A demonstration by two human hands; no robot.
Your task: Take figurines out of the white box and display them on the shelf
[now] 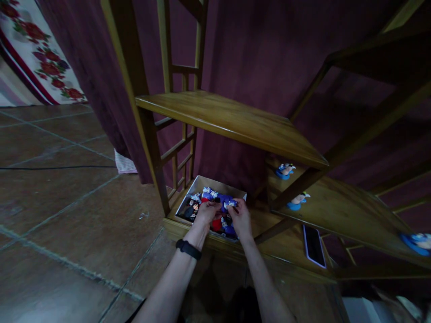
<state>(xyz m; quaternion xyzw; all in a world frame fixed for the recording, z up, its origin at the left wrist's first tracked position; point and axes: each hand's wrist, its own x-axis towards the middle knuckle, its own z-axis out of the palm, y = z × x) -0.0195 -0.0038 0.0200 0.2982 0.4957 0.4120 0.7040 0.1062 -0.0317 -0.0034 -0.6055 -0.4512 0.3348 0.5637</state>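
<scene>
Both my hands reach into a shallow cardboard box (198,185) of several small figurines (205,195) on the bottom shelf of a wooden rack. My left hand (206,212), with a black band at the wrist, is closed in a pinch over the figurines; what it holds is hidden. My right hand (239,218) is closed on a small blue-and-white figurine (230,203) just above the box. The two hands nearly touch at the fingertips.
A wide wooden shelf (235,121) juts out above the box. Two blue-based figurines (285,171) (298,201) stand on a lower shelf to the right, a third (416,242) at far right. A phone (314,246) lies on the bottom board. Maroon curtain behind; tiled floor (67,202) to the left.
</scene>
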